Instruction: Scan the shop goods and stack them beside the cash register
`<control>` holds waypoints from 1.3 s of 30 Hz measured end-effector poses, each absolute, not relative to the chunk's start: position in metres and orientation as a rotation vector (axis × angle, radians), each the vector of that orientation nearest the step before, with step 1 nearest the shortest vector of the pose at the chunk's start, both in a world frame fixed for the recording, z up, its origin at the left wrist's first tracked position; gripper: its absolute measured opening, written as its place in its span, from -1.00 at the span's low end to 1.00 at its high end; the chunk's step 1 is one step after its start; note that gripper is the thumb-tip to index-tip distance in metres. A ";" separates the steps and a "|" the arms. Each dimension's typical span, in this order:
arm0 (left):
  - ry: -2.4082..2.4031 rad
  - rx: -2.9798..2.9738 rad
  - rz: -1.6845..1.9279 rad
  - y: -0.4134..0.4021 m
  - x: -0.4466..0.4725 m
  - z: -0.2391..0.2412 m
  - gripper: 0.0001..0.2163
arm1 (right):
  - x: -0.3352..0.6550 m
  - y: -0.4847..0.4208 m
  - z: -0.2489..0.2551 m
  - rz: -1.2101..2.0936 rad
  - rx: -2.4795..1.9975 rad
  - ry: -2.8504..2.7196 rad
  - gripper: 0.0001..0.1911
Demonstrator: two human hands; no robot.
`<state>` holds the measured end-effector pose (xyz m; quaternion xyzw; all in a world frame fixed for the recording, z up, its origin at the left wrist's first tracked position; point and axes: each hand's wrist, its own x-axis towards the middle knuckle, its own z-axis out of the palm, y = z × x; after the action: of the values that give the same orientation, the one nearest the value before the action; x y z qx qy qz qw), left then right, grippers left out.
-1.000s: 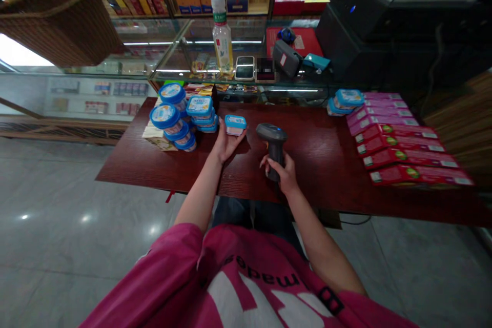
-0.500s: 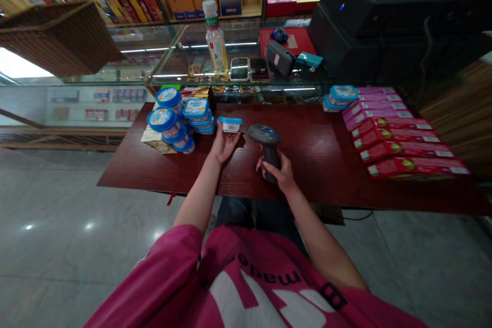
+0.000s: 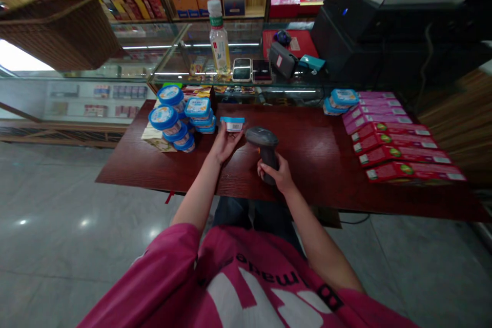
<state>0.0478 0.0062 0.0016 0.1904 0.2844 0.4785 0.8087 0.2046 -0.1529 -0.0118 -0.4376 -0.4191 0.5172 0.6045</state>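
Note:
My left hand [image 3: 226, 144] is closed around a small blue-lidded tub [image 3: 232, 124], tilted so that the barcode on its pale side faces me. In my right hand [image 3: 280, 174] is a dark grey barcode scanner [image 3: 263, 139], gripped by its handle, its head pointing left toward the tub. A small gap separates scanner and tub. To the left of my left hand stand stacked square tubs [image 3: 199, 108] with blue lids. Farther left are stacks of round blue-lidded tubs [image 3: 165, 118].
On the right of the brown counter [image 3: 307, 154] lie rows of red boxes [image 3: 403, 154] and pink-purple boxes [image 3: 378, 105], beside two square tubs [image 3: 343, 98]. Behind, a glass case holds a drink bottle [image 3: 220, 48] and phones [image 3: 242, 69]. A wicker basket [image 3: 65, 36] is at upper left.
The scanner has shifted slightly left, closer to the tub, and the blue light on its top no longer shows. Both hands keep their holds.

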 end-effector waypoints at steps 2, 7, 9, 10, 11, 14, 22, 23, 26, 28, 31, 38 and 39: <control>0.619 0.553 1.042 0.003 0.047 -0.002 -0.59 | 0.205 -0.152 -0.012 1.185 -1.025 -0.943 -0.52; 0.794 1.153 1.225 -0.013 0.046 -0.004 -0.44 | 0.205 -0.152 -0.007 1.149 -1.068 -0.837 -0.49; 0.913 1.400 1.324 -0.017 0.041 0.005 -0.43 | 0.206 -0.153 -0.006 1.140 -1.077 -0.815 -0.51; 0.953 1.516 1.366 -0.018 0.037 0.013 -0.44 | 0.206 -0.153 -0.005 1.142 -1.077 -0.814 -0.52; 0.988 1.620 1.408 -0.019 0.032 0.023 -0.45 | 0.206 -0.153 -0.004 1.141 -1.076 -0.816 -0.52; 1.133 1.829 1.551 -0.017 0.015 0.061 -0.51 | 0.206 -0.154 -0.004 1.146 -1.074 -0.824 -0.52; 1.531 1.772 1.848 0.011 0.007 0.102 -0.64 | 0.205 -0.154 -0.006 1.112 -1.077 -0.825 -0.62; 1.552 1.763 1.855 0.014 0.010 0.097 -0.66 | 0.205 -0.154 -0.005 1.107 -1.078 -0.829 -0.63; 1.622 1.718 1.875 0.022 0.017 0.082 -0.68 | 0.206 -0.155 -0.003 1.092 -1.079 -0.830 -0.58; 1.662 1.664 1.876 0.024 0.020 0.073 -0.68 | 0.206 -0.155 -0.003 1.085 -1.080 -0.832 -0.55; 1.658 1.585 1.862 0.024 0.024 0.069 -0.68 | 0.208 -0.154 -0.008 1.078 -1.077 -0.861 -0.59; 1.618 1.534 1.855 0.028 0.032 0.071 -0.69 | 0.210 -0.151 -0.020 1.054 -1.068 -0.955 -0.77; 1.630 1.544 1.863 0.028 0.032 0.070 -0.68 | 0.210 -0.150 -0.020 1.053 -1.066 -0.945 -0.77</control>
<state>0.0325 0.0283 0.0703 0.5260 0.5553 0.6345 0.1116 0.2102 -0.1503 -0.0197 -0.4661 -0.4132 0.4602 0.6327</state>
